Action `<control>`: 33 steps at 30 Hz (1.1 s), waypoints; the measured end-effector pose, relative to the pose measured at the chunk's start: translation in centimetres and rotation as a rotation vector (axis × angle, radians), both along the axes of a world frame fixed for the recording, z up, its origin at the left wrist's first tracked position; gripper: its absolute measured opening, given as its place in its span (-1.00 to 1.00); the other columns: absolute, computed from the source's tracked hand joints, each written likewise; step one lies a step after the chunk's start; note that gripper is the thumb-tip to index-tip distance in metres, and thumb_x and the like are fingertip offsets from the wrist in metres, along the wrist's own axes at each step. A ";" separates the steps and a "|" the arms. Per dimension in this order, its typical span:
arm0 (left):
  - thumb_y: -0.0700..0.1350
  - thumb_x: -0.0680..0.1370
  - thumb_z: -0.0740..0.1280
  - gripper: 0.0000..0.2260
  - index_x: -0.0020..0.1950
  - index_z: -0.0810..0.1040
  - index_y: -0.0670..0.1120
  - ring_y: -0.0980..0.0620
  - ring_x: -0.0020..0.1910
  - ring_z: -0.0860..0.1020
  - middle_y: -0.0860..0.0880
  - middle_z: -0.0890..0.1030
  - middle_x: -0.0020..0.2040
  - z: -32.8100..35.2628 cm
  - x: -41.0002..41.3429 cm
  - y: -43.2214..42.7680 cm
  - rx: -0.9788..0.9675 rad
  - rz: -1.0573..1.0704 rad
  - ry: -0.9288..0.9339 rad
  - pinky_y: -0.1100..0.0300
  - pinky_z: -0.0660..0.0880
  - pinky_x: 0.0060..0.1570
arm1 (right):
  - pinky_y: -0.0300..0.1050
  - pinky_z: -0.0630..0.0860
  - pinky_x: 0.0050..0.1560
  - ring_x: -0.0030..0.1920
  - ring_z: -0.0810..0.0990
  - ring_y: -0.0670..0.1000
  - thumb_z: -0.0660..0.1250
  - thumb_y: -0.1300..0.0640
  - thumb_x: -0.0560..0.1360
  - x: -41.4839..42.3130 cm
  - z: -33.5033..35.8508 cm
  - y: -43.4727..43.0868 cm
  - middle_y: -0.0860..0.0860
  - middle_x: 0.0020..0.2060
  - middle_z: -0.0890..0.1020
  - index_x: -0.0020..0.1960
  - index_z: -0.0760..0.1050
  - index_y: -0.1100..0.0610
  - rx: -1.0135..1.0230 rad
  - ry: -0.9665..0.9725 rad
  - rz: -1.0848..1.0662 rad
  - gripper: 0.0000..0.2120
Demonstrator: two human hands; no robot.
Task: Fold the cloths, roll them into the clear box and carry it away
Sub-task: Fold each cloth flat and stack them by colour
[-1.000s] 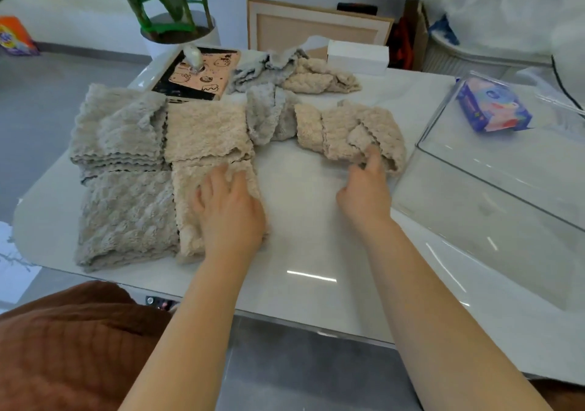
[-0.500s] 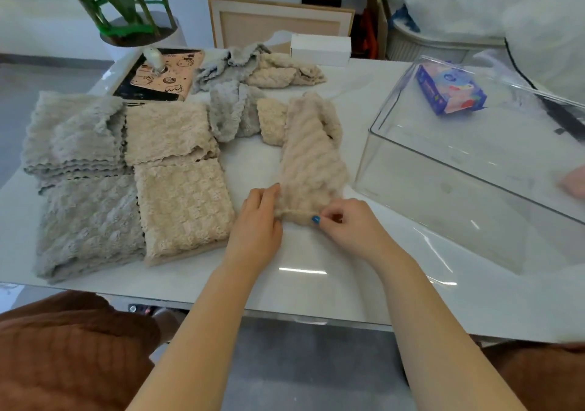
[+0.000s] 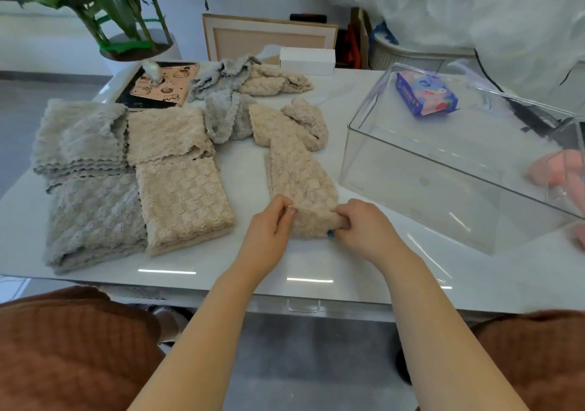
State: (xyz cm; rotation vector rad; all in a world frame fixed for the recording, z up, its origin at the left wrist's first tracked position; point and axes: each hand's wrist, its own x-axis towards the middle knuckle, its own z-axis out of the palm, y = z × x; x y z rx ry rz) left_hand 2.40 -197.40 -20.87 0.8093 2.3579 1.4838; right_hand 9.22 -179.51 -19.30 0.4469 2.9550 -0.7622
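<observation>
- The cloth (image 3: 297, 176) looks soft, light and limp; it would likely sag unless taken by its 2 near corners.
- It lies as a long strip from near the table's (image 3: 316, 262) front edge toward the middle, just left of the box (image 3: 411, 208).
- Left hand (image 3: 269, 230) and right hand (image 3: 364, 230) both pinch its near end, fingers curled.

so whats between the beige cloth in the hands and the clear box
Only bare table between the beige cloth and clear box, shown in the head view.
</observation>
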 end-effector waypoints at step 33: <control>-0.04 0.62 0.21 -0.78 -0.11 0.55 -0.11 0.13 -0.30 0.49 0.02 0.45 -0.06 -0.3 2.4 3.1 -0.133 0.225 0.198 0.22 0.43 -0.26 | -0.24 0.34 -0.48 -0.48 0.45 -0.01 0.30 0.27 0.38 4.0 -0.8 1.3 0.07 -0.45 0.50 -0.31 0.42 0.18 -0.533 -0.151 -0.529 -0.89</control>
